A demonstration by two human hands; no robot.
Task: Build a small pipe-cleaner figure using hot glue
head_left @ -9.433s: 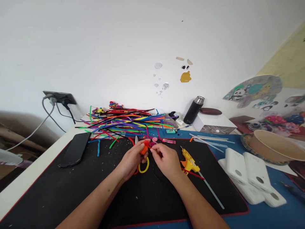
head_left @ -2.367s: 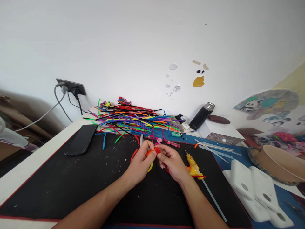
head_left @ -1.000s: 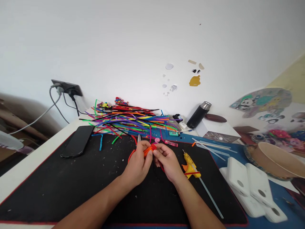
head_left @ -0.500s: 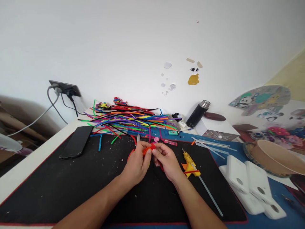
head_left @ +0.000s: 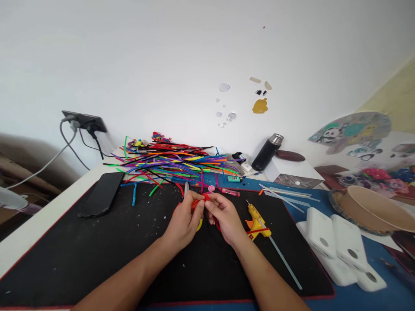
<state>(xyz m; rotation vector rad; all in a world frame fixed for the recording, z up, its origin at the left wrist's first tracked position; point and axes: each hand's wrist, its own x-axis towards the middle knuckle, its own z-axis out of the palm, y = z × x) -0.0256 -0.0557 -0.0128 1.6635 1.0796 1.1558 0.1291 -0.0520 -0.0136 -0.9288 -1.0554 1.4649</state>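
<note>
Over the black mat, my left hand is closed, its thumb and fingers pinching a red-orange fuzzy piece. My right hand pinches the same piece from the other side, with the fingertips of both hands nearly touching. Much of the piece is hidden by my fingers. Scissors lie under my left hand; a blade and a bit of yellow handle show. A pink coil lies just beyond my hands.
Many coloured pipe cleaners are heaped by the wall. A phone lies left. On the right are a yellow glue gun, clear glue sticks, white devices, a black flask and a bowl.
The view has shifted slightly. Both hands keep their pinch on the red-orange piece, and more of the yellow scissors handle shows beside my left hand.
</note>
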